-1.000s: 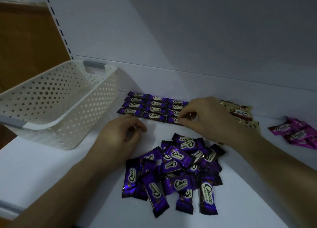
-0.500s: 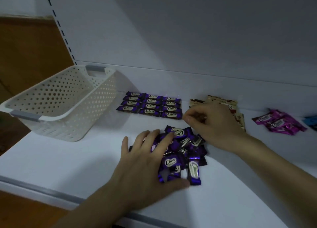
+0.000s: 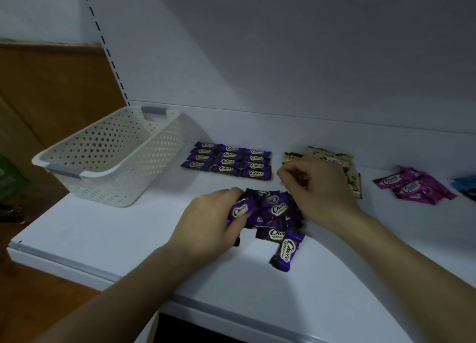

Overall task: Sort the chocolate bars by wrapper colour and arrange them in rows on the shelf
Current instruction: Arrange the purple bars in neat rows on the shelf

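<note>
Two forearms reach in over the shelf (image 3: 103, 234). Left hand (image 3: 213, 221): grip curled round one purple bar (image 3: 242, 210) at the left edge of the loose purple pile (image 3: 279, 220). Right hand (image 3: 322, 193): knuckles up at the pile's far-right side, fingers curled; can't tell if the grip holds anything. Purple rows (image 3: 228, 161) lie just behind.

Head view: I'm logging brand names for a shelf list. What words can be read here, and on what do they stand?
"Choco" on the loose purple bars, including the one that the left hand grips.
"Choco" on the rowed purple bars.
"Choco", somewhat blurred, on the pink bars.
Small print under the logos: too small to read.
Beige bars and blue wrappers: print unreadable.
</note>
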A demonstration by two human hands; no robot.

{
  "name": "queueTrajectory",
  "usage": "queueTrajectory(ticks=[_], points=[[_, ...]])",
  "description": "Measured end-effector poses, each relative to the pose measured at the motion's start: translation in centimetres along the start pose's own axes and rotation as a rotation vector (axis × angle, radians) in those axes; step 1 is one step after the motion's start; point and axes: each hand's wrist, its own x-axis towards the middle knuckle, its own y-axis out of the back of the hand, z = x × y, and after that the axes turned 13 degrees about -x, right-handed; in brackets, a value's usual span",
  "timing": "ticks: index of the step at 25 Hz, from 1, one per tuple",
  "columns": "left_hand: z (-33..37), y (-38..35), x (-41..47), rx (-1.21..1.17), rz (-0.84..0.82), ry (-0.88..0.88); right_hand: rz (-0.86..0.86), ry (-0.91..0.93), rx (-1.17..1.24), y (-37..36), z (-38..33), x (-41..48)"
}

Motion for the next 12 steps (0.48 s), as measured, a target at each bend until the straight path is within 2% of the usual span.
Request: queueTrajectory(ticks=[2, 7, 12], points=[[-0.2, 0.3, 0.3, -0.133, 0.072, 0.087, 0.012, -0.009, 0.02, 0.2, 0.2, 0.0], [0.3, 1.9, 1.8, -0.633, 0.228, 0.408, -0.099, 0.081, 0.0, -0.2, 0.0, -0.3], [0.3, 2.6, 2.4, -0.8, 0.302, 0.491, -0.176, 0.177, -0.024, -1.1, -0.5, -0.8]])
